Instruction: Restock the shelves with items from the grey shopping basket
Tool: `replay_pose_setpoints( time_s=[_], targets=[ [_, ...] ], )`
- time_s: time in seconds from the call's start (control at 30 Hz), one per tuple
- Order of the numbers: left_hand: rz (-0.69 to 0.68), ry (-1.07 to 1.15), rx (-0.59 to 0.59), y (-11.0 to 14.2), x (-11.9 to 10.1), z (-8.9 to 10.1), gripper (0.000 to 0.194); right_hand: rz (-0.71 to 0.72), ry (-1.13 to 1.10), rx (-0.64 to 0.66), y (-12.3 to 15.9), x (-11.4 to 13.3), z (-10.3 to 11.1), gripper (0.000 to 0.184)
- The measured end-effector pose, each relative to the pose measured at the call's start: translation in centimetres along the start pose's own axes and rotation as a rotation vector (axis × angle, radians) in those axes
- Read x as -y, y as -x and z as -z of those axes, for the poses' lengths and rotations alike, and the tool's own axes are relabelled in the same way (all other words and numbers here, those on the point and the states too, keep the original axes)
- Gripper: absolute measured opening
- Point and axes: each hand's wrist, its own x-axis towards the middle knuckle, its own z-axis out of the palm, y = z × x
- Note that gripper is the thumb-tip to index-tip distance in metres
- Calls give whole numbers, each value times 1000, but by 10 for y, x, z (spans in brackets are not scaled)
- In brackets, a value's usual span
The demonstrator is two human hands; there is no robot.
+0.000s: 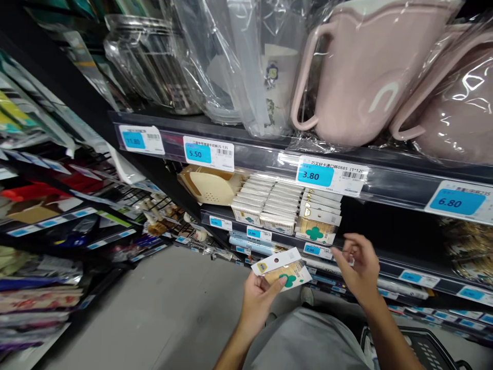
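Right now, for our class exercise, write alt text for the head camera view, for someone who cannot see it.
A left hand holds a small card-topped packet with a green clover, beside an empty right hand, before store shelves of similar packets, price labels and plastic-wrapped pink pitchers.

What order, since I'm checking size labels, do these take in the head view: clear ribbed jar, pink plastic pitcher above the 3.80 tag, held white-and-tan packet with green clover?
Largest to smallest:
Pink plastic pitcher
Clear ribbed jar
White-and-tan packet in the left hand
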Motion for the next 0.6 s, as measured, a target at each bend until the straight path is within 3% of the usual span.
replay_pose_setpoints(
  time_s=[0.07, 0.13, 0.2, 0.23, 0.33, 0.5, 0.6],
  targets=[
    [1, -17, 55, 1, 1, -3, 63, -12, 5, 324, 9, 16, 7, 42],
    [-31, -30, 130, 1, 4, -5, 59, -68, 48, 561, 16, 28, 10, 39],
    [-71, -49, 200, 2, 8, -8, 55, -98, 88, 643, 21, 35, 9, 12],
    [-90, -60, 227, 2, 10, -9, 52, -94, 96, 644, 22, 36, 9, 8],
    [-177, -52, 274, 1, 13, -12, 49, -47, 120, 533, 20, 34, 12, 23],
    [-316, -4, 321, -3, 13, -10, 39, 36, 255, 106, 0, 21, 27, 16],
    [-310, -26, 290, -3, 16, -4, 35, 5, 316, -8, -12, 8, 29, 19]
  ],
)
